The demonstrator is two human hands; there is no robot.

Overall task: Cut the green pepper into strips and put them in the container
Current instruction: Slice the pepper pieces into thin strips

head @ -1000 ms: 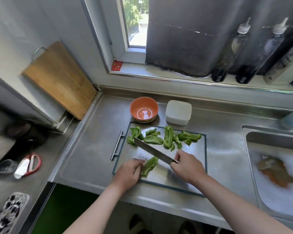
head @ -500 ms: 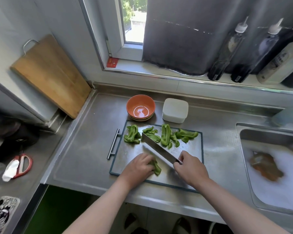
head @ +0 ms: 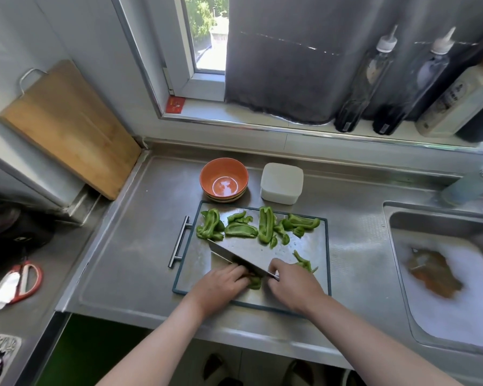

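On a steel cutting board with a dark rim, my left hand holds down a green pepper piece with curled fingers. My right hand grips the handle of a broad knife, whose blade slants to the upper left and meets the piece beside my left fingers. Several larger pepper pieces lie along the board's far edge. A few cut strips lie just right of my right hand. A white square container and an orange bowl stand behind the board.
A sink with foamy water and a brown thing in it is at the right. A wooden board leans on the left wall. Bottles stand on the sill. Red scissors lie on the lower counter at left.
The knife has come down onto the pepper piece under my left hand. Cut strips now lie to the right of my right hand. The camera has tilted slightly.
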